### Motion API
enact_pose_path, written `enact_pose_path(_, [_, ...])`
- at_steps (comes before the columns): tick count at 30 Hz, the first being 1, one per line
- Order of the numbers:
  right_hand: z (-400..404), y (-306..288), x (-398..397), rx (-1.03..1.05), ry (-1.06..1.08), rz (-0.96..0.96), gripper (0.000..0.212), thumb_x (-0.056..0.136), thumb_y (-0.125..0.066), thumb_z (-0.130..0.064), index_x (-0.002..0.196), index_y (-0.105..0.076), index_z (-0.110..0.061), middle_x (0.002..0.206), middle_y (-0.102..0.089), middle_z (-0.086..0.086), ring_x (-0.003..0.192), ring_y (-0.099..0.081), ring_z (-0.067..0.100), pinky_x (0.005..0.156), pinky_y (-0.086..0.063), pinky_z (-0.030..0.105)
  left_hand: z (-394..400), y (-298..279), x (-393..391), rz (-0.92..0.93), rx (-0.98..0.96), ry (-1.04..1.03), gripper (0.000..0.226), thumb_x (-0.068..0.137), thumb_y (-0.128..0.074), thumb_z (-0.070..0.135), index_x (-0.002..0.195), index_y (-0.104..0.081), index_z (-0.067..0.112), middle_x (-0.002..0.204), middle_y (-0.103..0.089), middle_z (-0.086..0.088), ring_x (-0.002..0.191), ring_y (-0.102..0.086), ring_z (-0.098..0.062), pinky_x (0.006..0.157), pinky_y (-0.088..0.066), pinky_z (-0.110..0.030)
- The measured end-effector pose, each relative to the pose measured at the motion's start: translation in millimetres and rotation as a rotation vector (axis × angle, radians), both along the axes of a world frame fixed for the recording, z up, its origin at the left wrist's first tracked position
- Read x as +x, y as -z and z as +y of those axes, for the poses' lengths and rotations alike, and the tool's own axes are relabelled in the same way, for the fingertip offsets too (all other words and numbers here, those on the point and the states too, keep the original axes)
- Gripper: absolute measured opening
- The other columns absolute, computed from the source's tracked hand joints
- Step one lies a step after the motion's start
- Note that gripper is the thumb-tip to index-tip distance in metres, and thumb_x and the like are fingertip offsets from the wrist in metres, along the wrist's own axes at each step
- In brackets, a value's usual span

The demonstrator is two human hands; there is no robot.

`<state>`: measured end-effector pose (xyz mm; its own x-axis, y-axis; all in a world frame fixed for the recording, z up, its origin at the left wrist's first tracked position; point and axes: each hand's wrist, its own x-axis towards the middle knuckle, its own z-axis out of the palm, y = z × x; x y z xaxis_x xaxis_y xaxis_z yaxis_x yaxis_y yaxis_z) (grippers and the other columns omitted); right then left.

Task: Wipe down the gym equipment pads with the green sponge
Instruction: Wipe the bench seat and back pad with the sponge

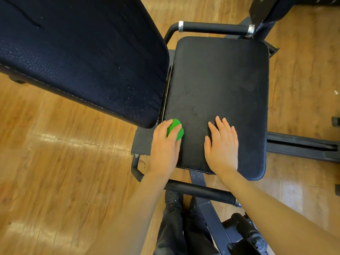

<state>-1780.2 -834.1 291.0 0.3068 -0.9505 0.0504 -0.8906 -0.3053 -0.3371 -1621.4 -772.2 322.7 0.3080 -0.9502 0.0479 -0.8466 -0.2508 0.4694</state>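
Sponge (175,130) was bunched in left hand (164,146), fingers curled round it, at seat pad (220,80) near-left edge; right hand (221,147) flat, fingers straight, likely bracing.

Seat pad (220,85) far half bare, open for sweep. Back pad (77,52) overhangs left edge. Handle bar (213,27) crosses beyond far edge.
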Motion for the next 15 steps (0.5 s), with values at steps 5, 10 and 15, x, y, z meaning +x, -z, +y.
enact_pose_path(5, [-0.2, 0.3, 0.3, 0.004, -0.002, 0.016, 0.041, 0.096, -0.051, -0.023, 0.136, -0.051, -0.011, 0.149, -0.041, 0.011, 0.141, -0.031, 0.03, 0.116, -0.011, 0.042, -16.6, 8.6, 7.8, -0.036, 0.052, 0.039, 0.045, 0.085, -0.069, 0.003, 0.128, -0.059, 0.006, 0.14, -0.049, -0.016, 0.133, -0.043, -0.036, 0.102, -0.045, -0.05])
enact_pose_path(10, [-0.4, 0.5, -0.2, 0.011, -0.003, 0.007, 0.04, 0.098, -0.048, -0.024, 0.136, -0.051, -0.011, 0.149, -0.041, 0.011, 0.141, -0.031, 0.03, 0.116, -0.012, 0.043, 17.1, 9.5, 2.5, -0.041, 0.059, 0.001, 0.048, 0.081, -0.072, 0.001, 0.128, -0.06, 0.006, 0.14, -0.05, -0.014, 0.131, -0.045, -0.032, 0.106, -0.042, -0.042])
enact_pose_path(15, [0.1, -1.0, -1.1, 0.023, -0.017, -0.001, 0.041, 0.098, -0.047, -0.023, 0.136, -0.051, -0.01, 0.149, -0.04, 0.012, 0.142, -0.03, 0.03, 0.117, -0.012, 0.043, 61.5, 7.7, -8.2, -0.046, 0.139, -0.043, 0.054, 0.079, -0.076, 0.004, 0.129, -0.06, 0.011, 0.14, -0.05, -0.007, 0.132, -0.044, -0.023, 0.111, -0.034, -0.033])
